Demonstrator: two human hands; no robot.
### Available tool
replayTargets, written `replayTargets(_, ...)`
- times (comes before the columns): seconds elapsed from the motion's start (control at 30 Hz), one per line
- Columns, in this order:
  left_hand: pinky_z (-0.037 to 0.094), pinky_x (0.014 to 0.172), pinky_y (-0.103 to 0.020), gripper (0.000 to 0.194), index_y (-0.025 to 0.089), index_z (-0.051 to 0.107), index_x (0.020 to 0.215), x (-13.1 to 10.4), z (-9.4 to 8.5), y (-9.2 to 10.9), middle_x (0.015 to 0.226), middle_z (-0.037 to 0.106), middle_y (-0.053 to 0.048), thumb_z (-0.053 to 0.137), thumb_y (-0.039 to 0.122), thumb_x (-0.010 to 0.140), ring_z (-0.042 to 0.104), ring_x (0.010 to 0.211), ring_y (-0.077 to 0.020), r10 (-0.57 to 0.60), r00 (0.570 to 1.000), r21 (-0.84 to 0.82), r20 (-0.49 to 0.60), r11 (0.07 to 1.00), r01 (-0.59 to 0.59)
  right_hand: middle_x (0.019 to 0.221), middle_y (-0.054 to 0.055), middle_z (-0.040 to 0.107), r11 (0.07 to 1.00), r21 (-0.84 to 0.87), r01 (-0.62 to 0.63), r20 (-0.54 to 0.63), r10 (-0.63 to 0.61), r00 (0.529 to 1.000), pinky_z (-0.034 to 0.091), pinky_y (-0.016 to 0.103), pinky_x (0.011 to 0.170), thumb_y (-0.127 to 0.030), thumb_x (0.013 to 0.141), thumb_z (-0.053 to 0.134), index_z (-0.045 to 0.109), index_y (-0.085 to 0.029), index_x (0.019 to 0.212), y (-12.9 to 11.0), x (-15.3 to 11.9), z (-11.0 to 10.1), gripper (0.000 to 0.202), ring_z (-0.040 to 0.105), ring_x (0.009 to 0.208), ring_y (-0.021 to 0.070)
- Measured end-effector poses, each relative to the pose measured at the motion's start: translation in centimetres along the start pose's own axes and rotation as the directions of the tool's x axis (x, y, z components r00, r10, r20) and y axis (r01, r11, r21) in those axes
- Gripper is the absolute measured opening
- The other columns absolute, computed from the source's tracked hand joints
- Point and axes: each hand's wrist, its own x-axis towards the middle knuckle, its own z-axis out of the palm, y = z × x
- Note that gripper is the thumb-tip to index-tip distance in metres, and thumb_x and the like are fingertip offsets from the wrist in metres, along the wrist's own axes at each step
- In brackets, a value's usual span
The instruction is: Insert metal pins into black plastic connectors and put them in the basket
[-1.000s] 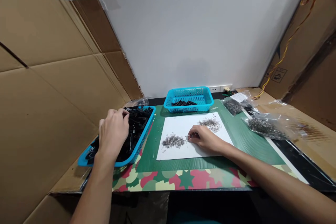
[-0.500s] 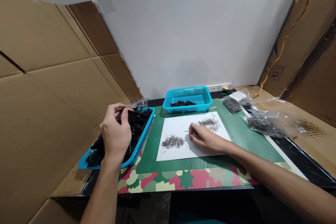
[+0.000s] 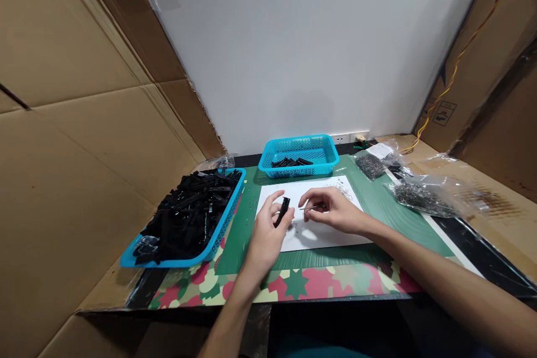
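Over the white sheet [image 3: 289, 243], my left hand [image 3: 268, 229] pinches a narrow black plastic piece [image 3: 283, 211] and tilts it upward. Just right of it, my right hand [image 3: 331, 210] closes on a thin metal tool [image 3: 308, 208], whose tip points toward the black piece. The two do not appear to touch. Behind my right hand shows part of a pile of tiny wire-like metal parts [image 3: 343, 189]. Another pile on the sheet is mostly hidden by my left hand.
At left, a blue basket [image 3: 222, 235] is heaped with black plastic pieces [image 3: 188, 212]. A second blue basket [image 3: 297, 170] at the back holds several black pieces [image 3: 293, 163]. Clear bags of small metal parts [image 3: 419, 197] lie at right. Cardboard [image 3: 96, 151] walls the left side.
My left hand has moved right, from the full basket to above the white sheet, with a black piece in it. My right hand stays over the sheet, its fingers slightly more raised.
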Motion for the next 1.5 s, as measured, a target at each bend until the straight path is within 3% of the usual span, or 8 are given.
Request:
replayTargets(0.13,0.054,0.08,-0.028,0.052,0.018,0.062,0.129,-0.2,1.1,-0.1,0.103,0.073,-0.008,0.076,0.046,0.088,0.071,0.095,-0.0209,0.005,0.999,-0.074,0.052,0.997,-0.001,0.081,0.0,0.072,1.0,0.013,0.021,0.032,-0.021,0.999,0.05,0.029,0.074,-0.014,0.086,0.068,0.058,-0.02,0.117,-0.3,-0.3,0.1,0.033,0.07,0.079,0.0176)
replayTargets(0.23,0.054,0.079,-0.027,0.051,0.019,0.062,0.129,-0.3,1.3,0.0,0.097,0.072,-0.006,0.077,0.044,0.087,0.07,0.091,-0.0198,0.024,0.997,-0.065,0.07,0.998,-0.02,0.081,-0.001,0.071,0.999,-0.015,0.035,0.032,-0.035,0.999,0.048,0.028,0.072,-0.013,0.088,0.066,0.055,-0.02,0.116,-0.4,-0.4,0.1,0.031,0.068,0.078,0.0168)
replayTargets(0.53,0.052,0.075,-0.022,0.052,0.023,0.059,0.131,-0.5,1.4,-0.2,0.097,0.07,-0.003,0.079,0.043,0.087,0.068,0.085,-0.0148,-0.041,0.999,-0.169,-0.03,0.985,0.035,0.085,0.001,0.069,0.971,-0.224,0.09,-0.029,-0.099,0.995,0.037,0.026,0.064,-0.022,0.094,0.066,0.073,-0.016,0.093,-0.7,-0.2,0.2,0.01,0.049,0.069,0.0125)
replayTargets(0.8,0.055,0.077,-0.024,0.054,0.02,0.062,0.131,-0.5,1.9,-0.2,0.104,0.069,-0.007,0.079,0.044,0.086,0.069,0.098,-0.0193,-0.048,0.995,-0.162,-0.084,0.986,0.034,0.074,0.002,0.069,0.998,-0.062,-0.01,-0.125,0.002,0.992,0.041,0.027,0.062,-0.034,0.089,0.073,0.074,-0.014,0.085,0.1,0.1,0.8,0.021,0.055,0.066,0.0138)
replayTargets(1.03,0.057,0.087,-0.028,0.073,0.027,0.039,0.161,-1.9,1.5,-0.4,0.144,0.059,-0.012,0.067,0.037,0.095,0.065,0.098,-0.0153,-0.013,0.989,-0.087,0.15,0.996,0.026,0.074,0.003,0.071,0.994,-0.098,0.051,-0.298,-0.078,0.951,0.044,0.026,0.062,-0.023,0.08,0.074,0.073,-0.016,0.077,-0.4,-0.1,0.0,0.008,0.057,0.066,0.0136)
replayTargets(1.13,0.058,0.1,-0.034,0.061,0.026,0.046,0.158,-2.4,1.4,-0.5,0.147,0.061,-0.012,0.06,0.039,0.1,0.068,0.113,-0.0205,-0.014,0.98,-0.014,0.201,1.0,0.018,0.066,0.001,0.066,0.984,-0.169,0.061,-0.232,-0.1,0.968,0.042,0.026,0.058,-0.02,0.077,0.073,0.073,-0.016,0.073,-0.6,-0.5,-0.7,0.006,0.052,0.059,0.0119)
replayTargets(1.27,0.046,0.12,-0.042,0.052,0.026,0.059,0.15,-2.7,1.5,-0.8,0.15,0.063,-0.008,0.062,0.032,0.099,0.057,0.141,-0.0273,0.106,0.991,0.153,0.086,0.981,-0.118,0.06,-0.002,0.059,0.932,-0.334,0.141,-0.111,-0.187,0.976,0.038,0.024,0.055,-0.021,0.084,0.07,0.075,-0.016,0.078,-1.0,-1.2,-0.6,0.009,0.049,0.055,0.0107)
replayTargets(1.5,0.058,0.109,-0.039,0.053,0.031,0.068,0.141,-3.7,1.4,-2.2,0.135,0.073,-0.002,0.065,0.013,0.091,0.073,0.122,-0.0261,0.276,0.957,0.329,-0.086,0.915,-0.235,0.068,-0.001,0.059,0.768,-0.516,0.379,0.107,-0.382,0.918,0.039,0.026,0.058,-0.009,0.087,0.062,0.07,-0.019,0.081,-0.5,-2.0,1.2,0.014,0.054,0.061,0.013)
